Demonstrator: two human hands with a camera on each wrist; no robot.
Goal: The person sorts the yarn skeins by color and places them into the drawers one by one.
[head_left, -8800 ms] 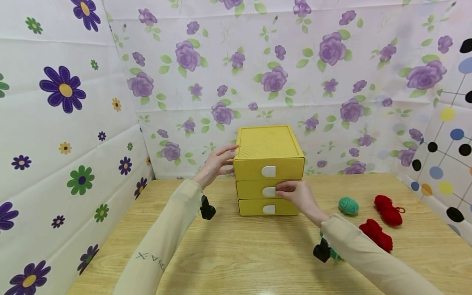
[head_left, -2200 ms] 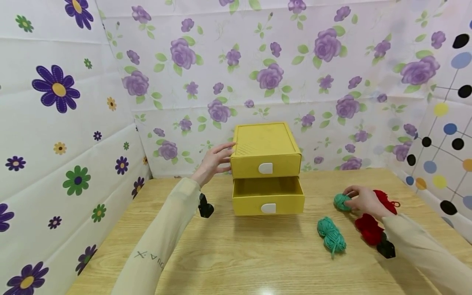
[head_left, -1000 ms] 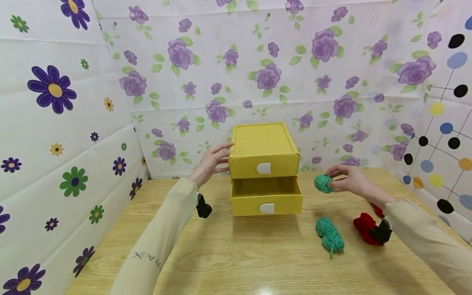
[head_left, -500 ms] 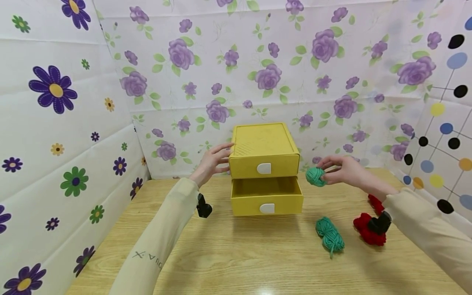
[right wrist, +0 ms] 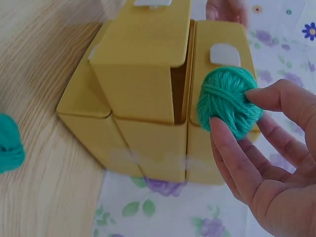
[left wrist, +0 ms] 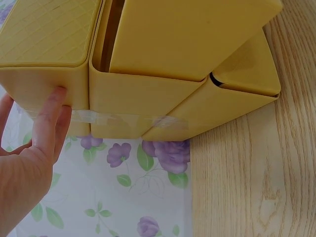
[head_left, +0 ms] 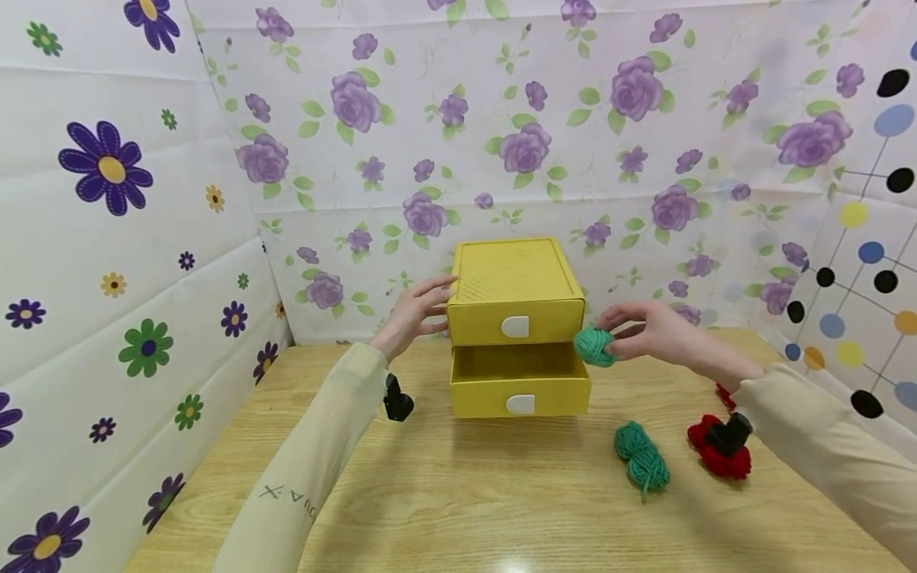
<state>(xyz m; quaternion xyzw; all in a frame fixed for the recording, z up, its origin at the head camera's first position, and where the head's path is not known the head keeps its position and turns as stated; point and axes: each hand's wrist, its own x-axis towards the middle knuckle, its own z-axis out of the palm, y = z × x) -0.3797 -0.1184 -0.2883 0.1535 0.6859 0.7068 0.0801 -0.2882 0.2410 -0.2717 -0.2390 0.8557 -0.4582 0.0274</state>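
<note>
A yellow drawer unit (head_left: 516, 270) with white handles stands at the back of the table, its middle drawer (head_left: 473, 399) pulled out. Nothing shows inside the visible part of that drawer. My left hand (head_left: 414, 317) rests against the unit's upper left side; in the left wrist view its fingertips (left wrist: 59, 94) touch the yellow wall. Between thumb and fingers, my right hand (head_left: 652, 334) pinches a green yarn ball (head_left: 594, 348), held in the air at the unit's right side. The right wrist view shows the yarn ball (right wrist: 229, 101) overlapping the top drawer's front.
A second green yarn skein (head_left: 641, 456) lies on the wooden table (head_left: 430, 509), right of the drawers. Beyond it is a red yarn bundle (head_left: 731, 461), partly behind the black wrist camera. Another red yarn piece (head_left: 725, 395) is mostly hidden by the right sleeve. Flower-patterned cloth hangs behind.
My right hand has pulled out the middle drawer, let go of its handle, picked up the green yarn ball and carried it left to the unit. My left hand has stayed in place.
</note>
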